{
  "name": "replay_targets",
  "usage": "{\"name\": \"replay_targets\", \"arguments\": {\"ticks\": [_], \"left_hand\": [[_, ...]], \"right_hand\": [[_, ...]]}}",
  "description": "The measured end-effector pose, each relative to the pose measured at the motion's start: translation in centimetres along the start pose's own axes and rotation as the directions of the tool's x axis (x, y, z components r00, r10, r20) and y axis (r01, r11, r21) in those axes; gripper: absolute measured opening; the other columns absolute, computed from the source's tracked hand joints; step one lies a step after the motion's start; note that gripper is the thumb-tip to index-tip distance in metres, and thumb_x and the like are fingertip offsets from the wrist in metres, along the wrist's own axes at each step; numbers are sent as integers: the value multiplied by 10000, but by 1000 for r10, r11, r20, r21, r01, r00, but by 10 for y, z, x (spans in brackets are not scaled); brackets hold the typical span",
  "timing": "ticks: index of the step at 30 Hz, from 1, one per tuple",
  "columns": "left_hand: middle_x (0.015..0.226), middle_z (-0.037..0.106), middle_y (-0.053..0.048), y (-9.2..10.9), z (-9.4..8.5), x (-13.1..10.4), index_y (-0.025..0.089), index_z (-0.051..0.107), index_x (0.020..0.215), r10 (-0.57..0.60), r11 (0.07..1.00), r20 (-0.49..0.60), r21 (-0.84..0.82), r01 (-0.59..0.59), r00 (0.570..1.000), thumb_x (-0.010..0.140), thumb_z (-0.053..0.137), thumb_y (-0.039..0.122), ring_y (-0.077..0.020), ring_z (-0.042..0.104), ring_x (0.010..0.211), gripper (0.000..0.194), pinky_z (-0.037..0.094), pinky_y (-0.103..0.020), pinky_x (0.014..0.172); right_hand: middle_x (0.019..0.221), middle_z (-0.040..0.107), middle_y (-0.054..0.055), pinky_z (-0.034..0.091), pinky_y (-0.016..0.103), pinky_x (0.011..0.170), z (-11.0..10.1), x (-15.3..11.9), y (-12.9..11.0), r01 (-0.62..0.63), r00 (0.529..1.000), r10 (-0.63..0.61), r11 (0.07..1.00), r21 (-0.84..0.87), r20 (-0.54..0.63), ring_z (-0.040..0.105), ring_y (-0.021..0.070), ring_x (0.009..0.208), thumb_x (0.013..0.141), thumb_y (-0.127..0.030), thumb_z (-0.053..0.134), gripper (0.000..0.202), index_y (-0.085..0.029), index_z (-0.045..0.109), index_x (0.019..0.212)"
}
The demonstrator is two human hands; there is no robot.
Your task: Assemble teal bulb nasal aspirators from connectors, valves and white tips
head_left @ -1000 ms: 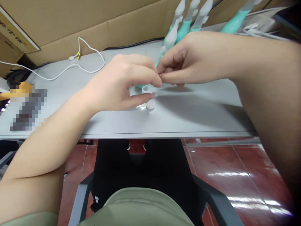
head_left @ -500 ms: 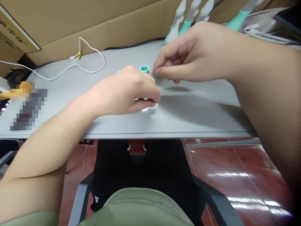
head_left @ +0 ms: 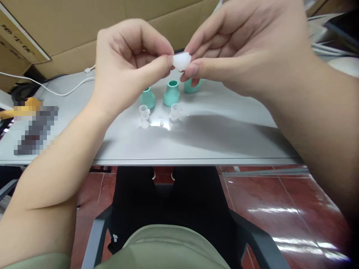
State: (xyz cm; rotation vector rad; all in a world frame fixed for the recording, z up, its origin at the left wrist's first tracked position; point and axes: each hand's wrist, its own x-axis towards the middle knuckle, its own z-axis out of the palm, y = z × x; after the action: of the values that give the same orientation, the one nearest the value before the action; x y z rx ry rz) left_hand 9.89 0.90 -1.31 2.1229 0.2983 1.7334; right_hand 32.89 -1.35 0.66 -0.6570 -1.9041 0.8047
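Observation:
A small white translucent cup-shaped piece (head_left: 181, 61) is up in the air above the table, pinched at both ends. My left hand (head_left: 129, 56) has its thumb and forefinger closed on the left end. On the other end, the thumb and fingers of my right hand (head_left: 241, 56) grip it. Below stand three teal rubber bulbs: a left bulb (head_left: 147, 99), a middle bulb (head_left: 171, 95) with its round mouth upward, and a right bulb (head_left: 192, 87) partly behind my right fingers. Nearer me are two clear plastic cups, one left (head_left: 143, 113) and one right (head_left: 175, 111).
Several tiny clear parts and a white disc (head_left: 145, 124) lie around the cups on the grey table (head_left: 196, 144). A white cable (head_left: 64, 92) curls at the left. Cardboard (head_left: 75, 26) walls the back. A dark pixelated object (head_left: 36, 130) lies far left.
Both hands have risen from the tabletop and come together on the white piece. My left hand has turned upward, uncovering the bulbs and cups. Assembled teal pieces behind are now mostly hidden by my right hand.

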Motion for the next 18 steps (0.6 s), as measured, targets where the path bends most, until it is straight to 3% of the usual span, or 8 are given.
{"name": "replay_targets", "arguments": {"ticks": [4,9,12,16,18], "left_hand": [[891,851,-11,-2,-9,-4,282,901,948,-127,992,102,-16,129,987,797,908,56,-220,845,780,272,731,-343,677],[1020,869,-49,-12,-21,-2,338,915,1159,-185,981,248,-18,195,951,826,1043,354,-265,815,819,357,729,-441,677],[980,867,-52,-8,-20,-1,332,920,1101,-222,975,348,64,214,911,877,992,425,-252,777,757,253,689,-437,650],[876,844,-48,2,-14,-2,309,902,977,-232,972,252,105,211,940,858,971,525,-231,760,725,256,671,-406,634],[852,848,-36,7,-11,-2,322,902,954,-246,968,252,112,224,936,871,961,476,-233,772,710,185,657,-400,615]], "right_hand": [[871,812,-54,646,131,729,4,2,4,81,995,-80,997,14,-66,787,60,822,749,-458,1055,411,-180,841,964],[912,822,-85,609,92,782,5,4,5,165,982,-169,985,-47,-90,753,7,837,849,-176,947,148,-188,865,971],[878,813,-85,535,74,699,5,4,4,184,976,-197,974,-136,-89,705,-19,792,907,-210,884,59,-199,873,964],[892,799,-85,567,97,734,3,4,5,172,981,-184,970,-173,-57,711,-10,813,912,-306,904,116,-217,855,966],[922,797,-96,594,125,766,3,3,6,139,987,-151,974,-179,-55,728,10,841,901,-394,926,187,-242,839,966]]}}
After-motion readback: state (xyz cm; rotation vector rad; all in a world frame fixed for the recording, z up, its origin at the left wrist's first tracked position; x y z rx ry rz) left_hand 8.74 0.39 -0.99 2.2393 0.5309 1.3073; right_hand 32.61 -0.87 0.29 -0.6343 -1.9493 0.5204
